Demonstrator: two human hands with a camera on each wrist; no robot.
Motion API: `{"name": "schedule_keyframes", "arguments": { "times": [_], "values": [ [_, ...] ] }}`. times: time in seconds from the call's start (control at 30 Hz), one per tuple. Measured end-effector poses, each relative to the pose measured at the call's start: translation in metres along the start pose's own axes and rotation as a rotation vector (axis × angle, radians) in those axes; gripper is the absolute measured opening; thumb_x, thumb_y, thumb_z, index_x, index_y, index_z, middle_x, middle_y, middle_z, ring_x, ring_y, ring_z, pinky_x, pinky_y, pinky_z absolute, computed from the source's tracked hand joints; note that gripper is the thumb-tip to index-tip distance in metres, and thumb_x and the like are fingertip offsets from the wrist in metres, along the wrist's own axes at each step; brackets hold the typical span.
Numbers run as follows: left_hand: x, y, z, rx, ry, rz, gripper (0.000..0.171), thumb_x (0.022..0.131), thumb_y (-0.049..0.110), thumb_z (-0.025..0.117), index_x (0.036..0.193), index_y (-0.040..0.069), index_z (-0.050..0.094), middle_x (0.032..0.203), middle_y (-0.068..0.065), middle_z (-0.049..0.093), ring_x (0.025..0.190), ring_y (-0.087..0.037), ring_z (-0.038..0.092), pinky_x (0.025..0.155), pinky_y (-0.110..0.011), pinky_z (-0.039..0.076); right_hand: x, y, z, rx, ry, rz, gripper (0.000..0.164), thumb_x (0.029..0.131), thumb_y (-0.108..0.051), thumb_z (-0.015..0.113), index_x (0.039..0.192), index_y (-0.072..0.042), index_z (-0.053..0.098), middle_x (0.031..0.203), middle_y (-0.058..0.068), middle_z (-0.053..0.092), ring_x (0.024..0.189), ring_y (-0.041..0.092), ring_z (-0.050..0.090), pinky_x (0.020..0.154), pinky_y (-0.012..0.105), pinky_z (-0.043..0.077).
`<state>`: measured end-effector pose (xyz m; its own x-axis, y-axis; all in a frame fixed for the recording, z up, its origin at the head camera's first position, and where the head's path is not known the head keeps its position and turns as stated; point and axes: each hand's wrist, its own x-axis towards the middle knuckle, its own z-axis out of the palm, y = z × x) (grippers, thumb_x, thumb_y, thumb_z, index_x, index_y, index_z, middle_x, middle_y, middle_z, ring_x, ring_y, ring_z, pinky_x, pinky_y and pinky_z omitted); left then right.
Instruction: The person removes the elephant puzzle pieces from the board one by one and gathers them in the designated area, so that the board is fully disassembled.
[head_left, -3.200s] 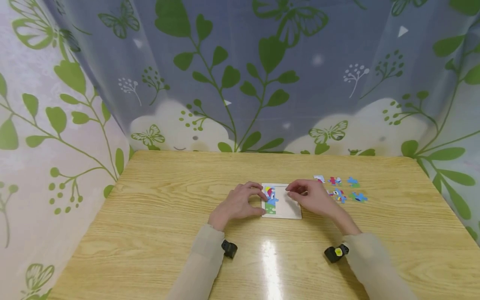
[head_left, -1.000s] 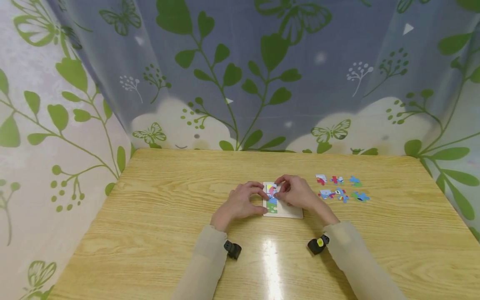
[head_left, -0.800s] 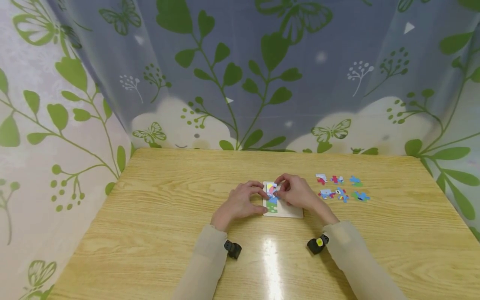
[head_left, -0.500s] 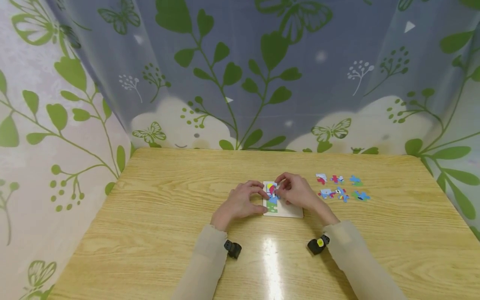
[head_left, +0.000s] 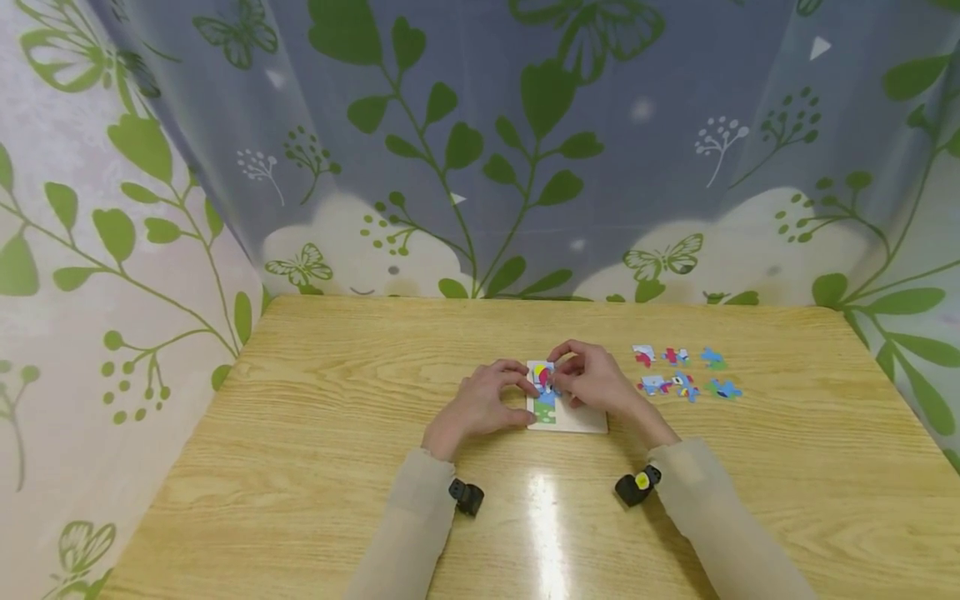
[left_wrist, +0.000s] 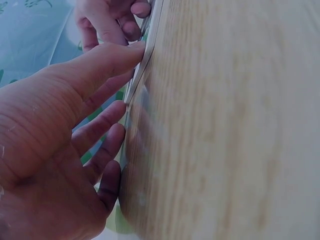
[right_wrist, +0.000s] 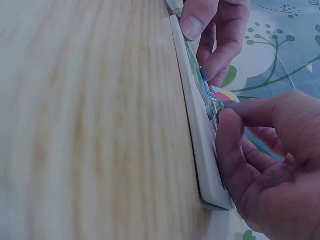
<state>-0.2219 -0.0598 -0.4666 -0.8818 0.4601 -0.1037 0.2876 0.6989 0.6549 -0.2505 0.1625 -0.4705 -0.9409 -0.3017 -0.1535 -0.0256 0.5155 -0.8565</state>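
Note:
A pale puzzle board (head_left: pixel 582 419) lies mid-table in the head view, with colourful pieces along its left column. My left hand (head_left: pixel 480 402) rests at the board's left side, thumb on its near edge and index finger touching the pieces. In the left wrist view its other fingers (left_wrist: pixel 111 145) stay loosely extended by the table. My right hand (head_left: pixel 596 381) reaches over the board from the right. Between its thumb and index finger it pinches a yellow-and-red puzzle piece (right_wrist: pixel 226 95), tilted up from the board at the upper left column. Fingers partly hide this piece.
Several loose puzzle pieces (head_left: pixel 681 385) lie in two rows right of the board. The wooden table (head_left: pixel 322 400) extends to a leaf-patterned curtain (head_left: pixel 480 150) behind. A black wrist camera sits on each sleeve.
My right hand has moved left from the board's right part to its left column, and now pinches the yellow-and-red piece there. Lately that piece has tilted slightly. My left hand has stayed nearly still.

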Motion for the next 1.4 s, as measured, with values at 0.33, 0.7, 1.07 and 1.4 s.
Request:
{"name": "schedule_keyframes", "arguments": {
  "times": [0.33,0.7,1.07,1.4],
  "values": [
    [0.001,-0.001,0.000,0.011,0.004,0.009,0.026,0.089,0.033,0.079,0.113,0.024,0.075,0.152,0.000,0.051,0.142,-0.037,0.042,0.115,-0.065,0.028,-0.006,0.002,-0.008,0.025,0.013,-0.024,0.024,0.098,-0.014,0.068,0.119,-0.005,0.063,0.103,0.019,0.073,0.069,0.018,0.061,0.055,0.031,0.055],
    [-0.001,-0.001,0.000,0.007,0.001,0.010,0.028,0.089,0.033,0.080,0.115,0.024,0.075,0.152,0.001,0.051,0.143,-0.035,0.041,0.116,-0.064,0.027,-0.020,0.007,-0.020,0.045,0.035,-0.025,0.024,0.098,-0.011,0.066,0.121,-0.005,0.063,0.104,0.021,0.073,0.066,0.021,0.063,0.055,0.033,0.057],
    [-0.003,0.000,-0.001,-0.005,0.000,0.011,0.027,0.089,0.031,0.079,0.115,0.023,0.075,0.152,0.001,0.051,0.145,-0.036,0.039,0.116,-0.064,0.026,-0.039,0.016,-0.032,0.022,0.048,-0.032,0.023,0.098,-0.012,0.065,0.120,-0.004,0.064,0.099,0.020,0.072,0.063,0.022,0.061,0.055,0.035,0.056],
    [-0.002,0.000,0.000,-0.007,0.005,0.021,0.026,0.089,0.031,0.079,0.114,0.023,0.075,0.152,0.001,0.051,0.145,-0.037,0.039,0.115,-0.064,0.026,-0.054,0.022,-0.043,0.010,0.036,-0.011,0.025,0.098,-0.015,0.067,0.121,-0.006,0.063,0.103,0.019,0.073,0.071,0.023,0.065,0.058,0.036,0.057]
  ]
}}
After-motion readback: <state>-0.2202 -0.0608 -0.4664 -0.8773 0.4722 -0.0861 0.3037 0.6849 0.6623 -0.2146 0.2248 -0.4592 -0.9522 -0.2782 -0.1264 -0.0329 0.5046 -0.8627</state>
